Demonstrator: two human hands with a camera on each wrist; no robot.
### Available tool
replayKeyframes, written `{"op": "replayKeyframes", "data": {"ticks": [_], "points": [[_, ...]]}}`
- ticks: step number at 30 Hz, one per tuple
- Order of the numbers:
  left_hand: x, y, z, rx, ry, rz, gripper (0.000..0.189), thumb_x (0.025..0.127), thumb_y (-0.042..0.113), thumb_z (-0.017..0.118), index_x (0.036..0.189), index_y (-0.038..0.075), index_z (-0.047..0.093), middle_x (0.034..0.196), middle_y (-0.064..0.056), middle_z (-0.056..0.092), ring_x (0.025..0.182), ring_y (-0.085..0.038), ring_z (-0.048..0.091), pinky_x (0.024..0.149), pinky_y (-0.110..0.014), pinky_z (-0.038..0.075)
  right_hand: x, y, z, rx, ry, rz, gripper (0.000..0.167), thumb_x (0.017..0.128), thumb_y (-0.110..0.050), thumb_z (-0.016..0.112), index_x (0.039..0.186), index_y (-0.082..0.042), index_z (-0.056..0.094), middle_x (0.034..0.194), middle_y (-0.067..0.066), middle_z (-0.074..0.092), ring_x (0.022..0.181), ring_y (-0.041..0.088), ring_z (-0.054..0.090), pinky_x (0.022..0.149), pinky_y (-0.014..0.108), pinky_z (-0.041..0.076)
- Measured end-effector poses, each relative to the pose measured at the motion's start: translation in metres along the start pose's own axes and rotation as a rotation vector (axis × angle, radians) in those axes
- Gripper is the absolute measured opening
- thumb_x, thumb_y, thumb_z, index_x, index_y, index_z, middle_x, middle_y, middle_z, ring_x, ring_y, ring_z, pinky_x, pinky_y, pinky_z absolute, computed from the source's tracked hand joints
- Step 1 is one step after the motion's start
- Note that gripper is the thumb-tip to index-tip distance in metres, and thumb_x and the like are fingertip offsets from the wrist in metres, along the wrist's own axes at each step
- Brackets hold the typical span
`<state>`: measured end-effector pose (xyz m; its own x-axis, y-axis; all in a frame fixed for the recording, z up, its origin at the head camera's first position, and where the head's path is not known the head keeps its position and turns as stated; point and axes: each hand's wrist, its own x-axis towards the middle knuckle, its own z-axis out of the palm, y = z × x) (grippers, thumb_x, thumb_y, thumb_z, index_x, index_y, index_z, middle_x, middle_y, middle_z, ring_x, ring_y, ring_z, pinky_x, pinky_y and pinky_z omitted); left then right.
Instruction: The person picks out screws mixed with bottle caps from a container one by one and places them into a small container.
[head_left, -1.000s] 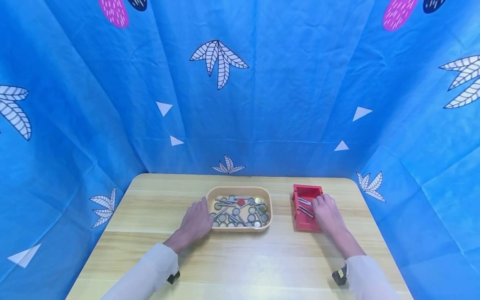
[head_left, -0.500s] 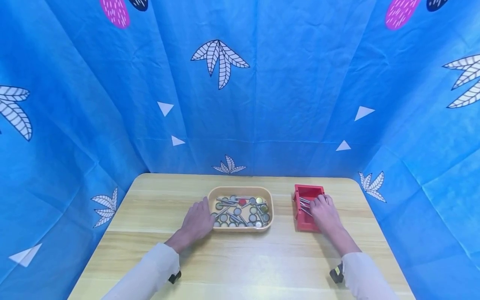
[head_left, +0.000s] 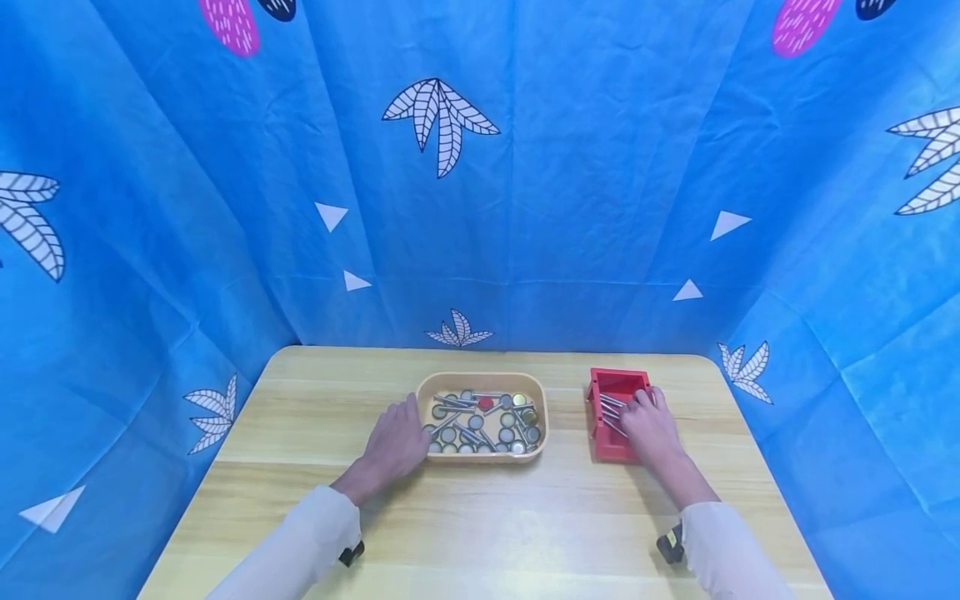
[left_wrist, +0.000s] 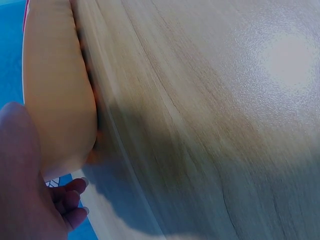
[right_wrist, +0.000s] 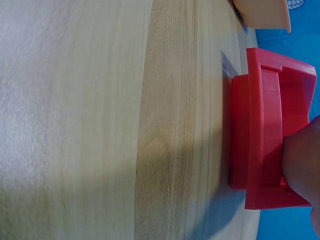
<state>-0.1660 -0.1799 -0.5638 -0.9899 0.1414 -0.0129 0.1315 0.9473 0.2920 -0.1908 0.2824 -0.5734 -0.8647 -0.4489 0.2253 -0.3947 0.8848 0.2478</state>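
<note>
A beige oval tray sits mid-table, holding metal nails or bolts and round caps, among them a red cap. My left hand grips the tray's left end, its thumb up at the rim in the left wrist view. To the right stands a red bin with several slim metal rods inside. My right hand reaches over the bin's right side, fingers down among the rods. Its fingertips are hidden there, so I cannot tell whether they pinch a rod. The right wrist view shows that hand dipping into the bin.
The light wooden table has rounded far corners. A blue patterned curtain hangs behind and along both sides. A strip of bare wood separates the tray from the bin.
My right hand has shifted slightly left and deeper over the rods in the red bin, and the rods have moved a little. My left hand stays at the tray.
</note>
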Motion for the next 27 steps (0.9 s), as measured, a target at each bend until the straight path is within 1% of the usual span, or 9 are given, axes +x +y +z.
{"op": "replayKeyframes", "data": {"ticks": [4, 7, 11, 13, 16, 19, 20, 24, 27], "points": [[0.0, 0.0, -0.001, 0.0, -0.001, 0.008, 0.075, 0.094, 0.027, 0.053, 0.153, -0.015, 0.03, 0.118, -0.025, 0.063, 0.105, -0.034, 0.059, 0.095, -0.049, 0.052, 0.0, 0.0, -0.001, 0.005, 0.001, 0.005, 0.017, 0.073, 0.003, 0.083, 0.089, -0.003, 0.078, 0.085, 0.011, 0.075, 0.097, 0.031, 0.054, 0.107, 0.059, 0.039], [0.001, 0.001, -0.002, 0.002, -0.008, 0.014, 0.075, 0.095, 0.027, 0.053, 0.152, -0.015, 0.03, 0.119, -0.026, 0.063, 0.108, -0.036, 0.059, 0.097, -0.05, 0.051, 0.0, 0.0, -0.003, 0.011, -0.003, 0.014, 0.023, 0.071, 0.002, 0.086, 0.093, -0.003, 0.079, 0.089, 0.012, 0.075, 0.099, 0.032, 0.055, 0.108, 0.059, 0.039], [0.001, 0.001, -0.003, 0.003, -0.003, 0.015, 0.074, 0.095, 0.027, 0.054, 0.151, -0.015, 0.032, 0.115, -0.025, 0.064, 0.106, -0.036, 0.06, 0.095, -0.05, 0.052, 0.003, -0.002, -0.01, 0.019, 0.017, 0.024, 0.032, 0.071, 0.0, 0.089, 0.101, 0.0, 0.078, 0.094, 0.016, 0.076, 0.101, 0.034, 0.057, 0.106, 0.058, 0.041], [0.001, 0.001, -0.003, 0.004, 0.005, 0.016, 0.072, 0.094, 0.027, 0.055, 0.149, -0.015, 0.034, 0.111, -0.023, 0.065, 0.102, -0.034, 0.06, 0.092, -0.049, 0.053, 0.006, -0.003, -0.014, 0.014, 0.031, 0.027, 0.031, 0.073, 0.001, 0.087, 0.102, 0.001, 0.076, 0.094, 0.017, 0.076, 0.099, 0.034, 0.058, 0.102, 0.056, 0.044], [0.001, 0.001, -0.003, 0.002, 0.011, 0.016, 0.072, 0.094, 0.027, 0.056, 0.148, -0.014, 0.035, 0.108, -0.022, 0.065, 0.099, -0.033, 0.06, 0.09, -0.049, 0.053, 0.011, -0.005, -0.022, 0.015, 0.056, 0.027, 0.032, 0.074, 0.001, 0.087, 0.102, 0.003, 0.075, 0.093, 0.019, 0.075, 0.093, 0.033, 0.059, 0.091, 0.049, 0.05], [0.001, 0.001, -0.003, 0.002, 0.01, 0.02, 0.071, 0.094, 0.026, 0.055, 0.148, -0.014, 0.035, 0.109, -0.022, 0.065, 0.099, -0.032, 0.059, 0.09, -0.048, 0.053, 0.018, -0.01, -0.032, 0.032, 0.085, 0.023, 0.031, 0.073, 0.002, 0.087, 0.101, 0.005, 0.073, 0.092, 0.019, 0.074, 0.087, 0.032, 0.06, 0.081, 0.042, 0.054], [0.001, 0.001, -0.003, 0.0, 0.01, 0.021, 0.071, 0.094, 0.026, 0.055, 0.149, -0.015, 0.035, 0.109, -0.022, 0.065, 0.099, -0.033, 0.059, 0.09, -0.048, 0.053, 0.02, -0.012, -0.035, 0.04, 0.095, 0.02, 0.032, 0.073, 0.002, 0.087, 0.101, 0.006, 0.073, 0.093, 0.02, 0.075, 0.087, 0.031, 0.061, 0.08, 0.041, 0.056], [0.0, 0.001, -0.003, 0.003, 0.007, 0.021, 0.072, 0.095, 0.026, 0.055, 0.149, -0.015, 0.034, 0.112, -0.024, 0.065, 0.101, -0.034, 0.06, 0.092, -0.049, 0.052, 0.029, -0.019, -0.049, 0.076, 0.114, 0.017, 0.034, 0.074, 0.001, 0.087, 0.104, 0.006, 0.072, 0.095, 0.02, 0.074, 0.09, 0.032, 0.065, 0.086, 0.043, 0.06], [0.0, 0.001, -0.003, 0.006, 0.003, 0.017, 0.074, 0.095, 0.027, 0.054, 0.151, -0.015, 0.032, 0.115, -0.025, 0.064, 0.104, -0.035, 0.06, 0.093, -0.05, 0.053, 0.035, -0.025, -0.055, 0.117, 0.135, 0.008, 0.039, 0.071, -0.001, 0.089, 0.105, 0.006, 0.07, 0.098, 0.02, 0.073, 0.094, 0.034, 0.067, 0.091, 0.046, 0.061]]}}
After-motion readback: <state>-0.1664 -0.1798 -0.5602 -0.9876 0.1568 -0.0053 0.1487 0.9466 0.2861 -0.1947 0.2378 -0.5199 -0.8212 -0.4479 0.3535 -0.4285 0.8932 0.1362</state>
